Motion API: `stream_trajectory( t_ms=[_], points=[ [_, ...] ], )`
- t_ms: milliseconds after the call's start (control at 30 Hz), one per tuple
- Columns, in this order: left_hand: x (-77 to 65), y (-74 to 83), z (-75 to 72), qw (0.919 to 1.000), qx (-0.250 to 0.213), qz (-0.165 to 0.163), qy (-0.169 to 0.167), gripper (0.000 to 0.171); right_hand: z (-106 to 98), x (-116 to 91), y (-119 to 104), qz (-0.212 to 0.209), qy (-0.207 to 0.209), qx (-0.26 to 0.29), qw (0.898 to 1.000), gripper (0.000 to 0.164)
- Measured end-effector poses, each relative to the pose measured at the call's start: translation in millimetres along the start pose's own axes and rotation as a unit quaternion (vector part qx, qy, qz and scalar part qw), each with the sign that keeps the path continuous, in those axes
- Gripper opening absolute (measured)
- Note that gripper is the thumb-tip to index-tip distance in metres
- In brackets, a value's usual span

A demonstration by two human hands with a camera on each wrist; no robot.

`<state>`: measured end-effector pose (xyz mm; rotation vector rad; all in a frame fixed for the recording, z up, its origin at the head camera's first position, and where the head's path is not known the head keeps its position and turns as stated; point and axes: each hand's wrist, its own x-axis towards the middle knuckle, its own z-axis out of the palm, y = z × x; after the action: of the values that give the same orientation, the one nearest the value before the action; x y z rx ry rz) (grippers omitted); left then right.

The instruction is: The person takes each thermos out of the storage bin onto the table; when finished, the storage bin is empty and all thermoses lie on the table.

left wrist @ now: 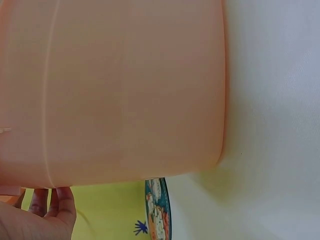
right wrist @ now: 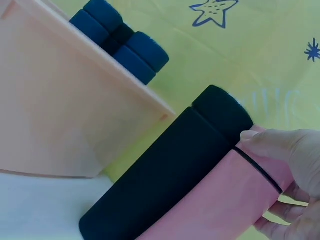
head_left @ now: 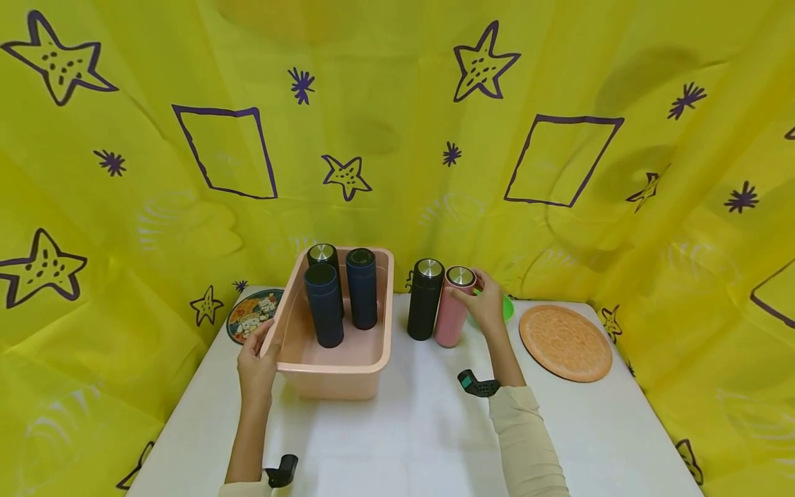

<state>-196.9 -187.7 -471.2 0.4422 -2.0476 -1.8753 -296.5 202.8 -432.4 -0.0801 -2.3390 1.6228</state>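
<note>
My left hand (head_left: 257, 366) grips the near left corner of a peach plastic tub (head_left: 335, 369), fingers outside the rim. Inside the tub stand two dark blue vacuum flasks (head_left: 326, 314) and, partly hidden behind the nearer one, a black flask (head_left: 322, 253) with a silver-topped lid. Right of the tub, my right hand (head_left: 488, 305) holds a pink vacuum flask (head_left: 451, 319) near its lid, thumb on the near side and fingers round the far side. The pink flask stands upright against another black flask (head_left: 425, 310); both appear to rest on the white table.
A green dish (head_left: 508, 308) sits behind my right hand, partly hidden. Farther right lies a round orange-brown mat (head_left: 566, 343). A round patterned plate (head_left: 239, 321) is left of the tub. Yellow patterned curtain (head_left: 397, 138) hangs behind the table (head_left: 410, 428).
</note>
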Motion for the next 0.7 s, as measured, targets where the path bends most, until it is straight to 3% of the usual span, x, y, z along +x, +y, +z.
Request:
stream_trajectory(
  t_ms=[700],
  points=[
    [2.9, -4.1, 0.3, 1.0, -0.001, 0.006, 0.007, 0.041, -5, -2, 13, 0.008, -0.039, -0.012, 0.999, 0.074]
  ],
)
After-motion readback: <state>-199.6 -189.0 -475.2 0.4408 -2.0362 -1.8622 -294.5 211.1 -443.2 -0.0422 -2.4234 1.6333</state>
